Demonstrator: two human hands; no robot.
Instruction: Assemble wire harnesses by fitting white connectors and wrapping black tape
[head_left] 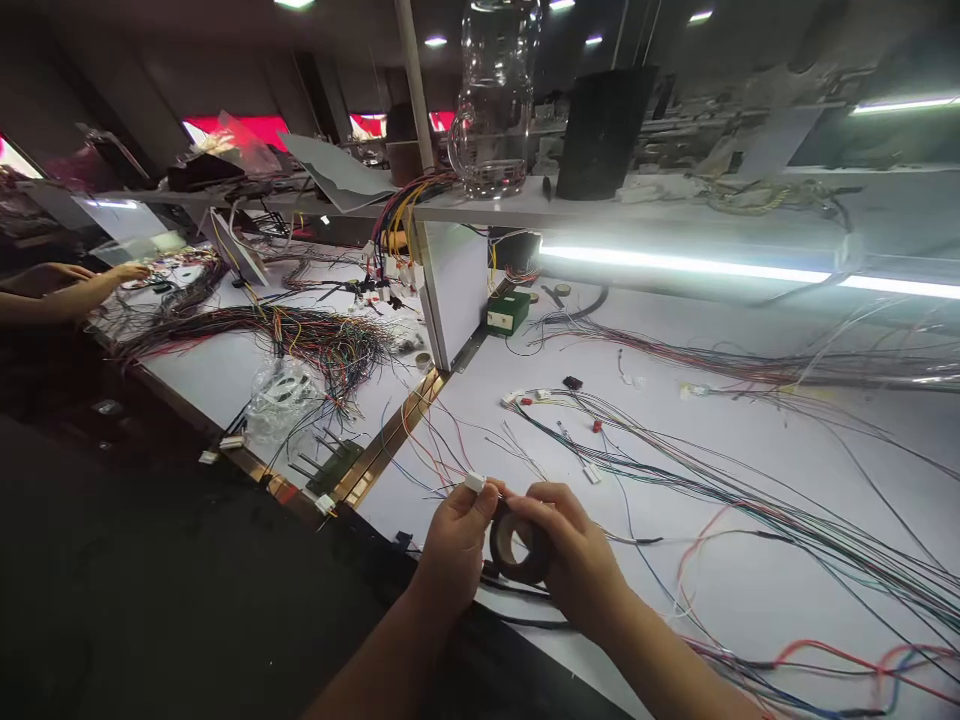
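My left hand [459, 535] is closed, pinching a small white connector [475, 482] between thumb and fingers near the front edge of the table. Right beside it, my right hand [574, 545] grips a roll of black tape [520, 548], its ring facing me. The two hands meet just above the roll, where fingertips cover whatever lies between them. Thin red and blue wires [442, 465] lie on the white surface beyond the connector. Black cables [525, 618] pass beneath my hands.
Long wire bundles [720, 490] stretch across the table to the right. A green box [508, 313] stands by the upright divider [457, 290]. Left of it lies a tangled wire heap [322, 345]. Another person's hands [82, 285] work at far left. A glass jug [495, 110] stands on the shelf.
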